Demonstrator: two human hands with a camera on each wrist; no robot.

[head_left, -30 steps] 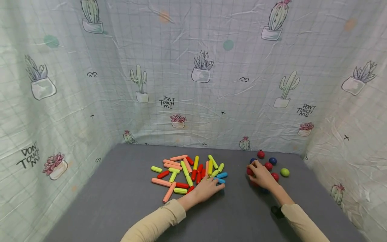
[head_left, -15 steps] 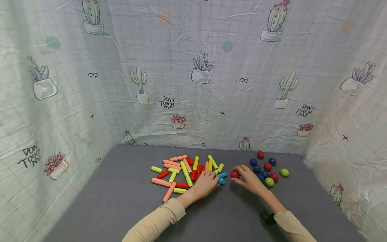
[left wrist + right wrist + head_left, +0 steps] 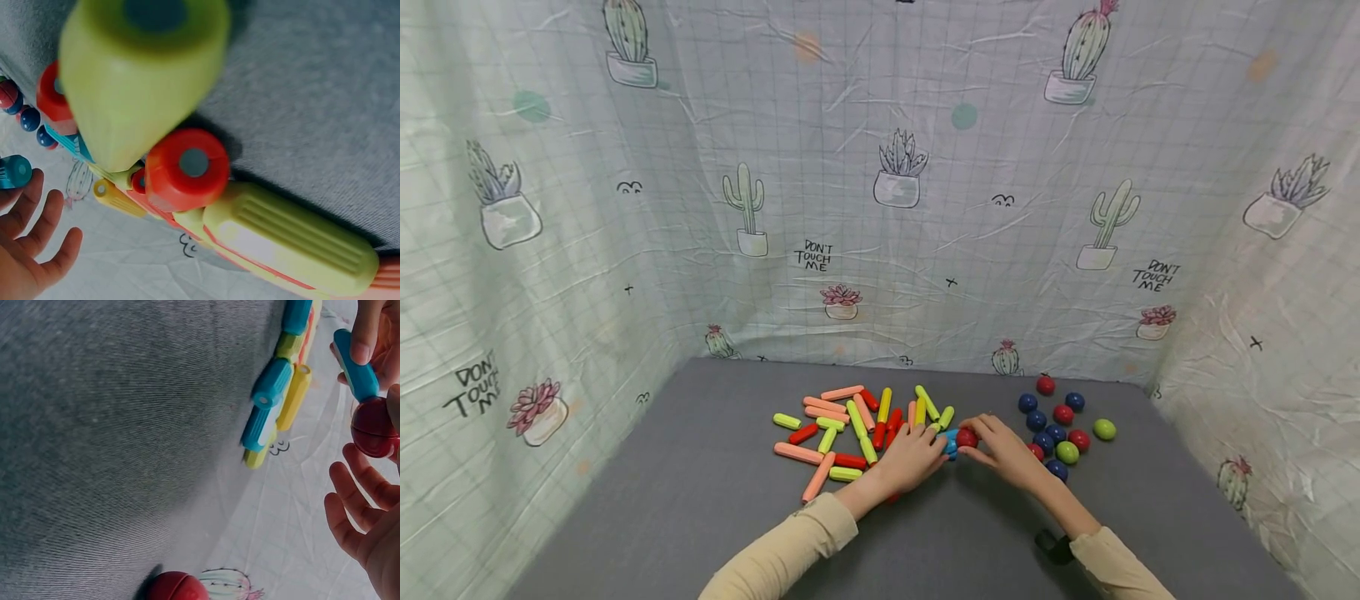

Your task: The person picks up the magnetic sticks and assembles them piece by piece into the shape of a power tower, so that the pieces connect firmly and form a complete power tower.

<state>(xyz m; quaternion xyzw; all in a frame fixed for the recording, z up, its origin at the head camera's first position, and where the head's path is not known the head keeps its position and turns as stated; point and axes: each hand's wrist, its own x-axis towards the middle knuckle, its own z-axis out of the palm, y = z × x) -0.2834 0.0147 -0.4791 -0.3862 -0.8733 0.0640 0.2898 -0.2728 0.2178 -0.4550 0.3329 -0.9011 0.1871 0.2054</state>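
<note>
In the head view my left hand (image 3: pixel 908 460) is over the right side of the coloured rods. The right wrist view shows its thumb and fingers pinching a blue ribbed toy rod (image 3: pixel 355 365) with a tapered end. My right hand (image 3: pixel 1009 454) comes in from the right and holds a glossy red ball (image 3: pixel 375 427) between thumb and fingertips, its other fingers spread. The ball sits right at the lower end of the blue rod. The left wrist view catches only part of the left hand (image 3: pixel 28 250), at the lower left, beside the blue rod's end.
Several salmon rods (image 3: pixel 799 452), red rods (image 3: pixel 852 460) and lime rods (image 3: pixel 846 474) lie left of and beneath the left hand. Blue balls (image 3: pixel 1036 419), red balls (image 3: pixel 1046 386) and green balls (image 3: pixel 1104 429) are scattered on the grey table's right side. A printed curtain (image 3: pixel 895 250) hangs behind.
My right hand has carried the red ball leftward from the ball cluster to the left hand. The left hand has shifted slightly, with the blue rod now between its fingers.
</note>
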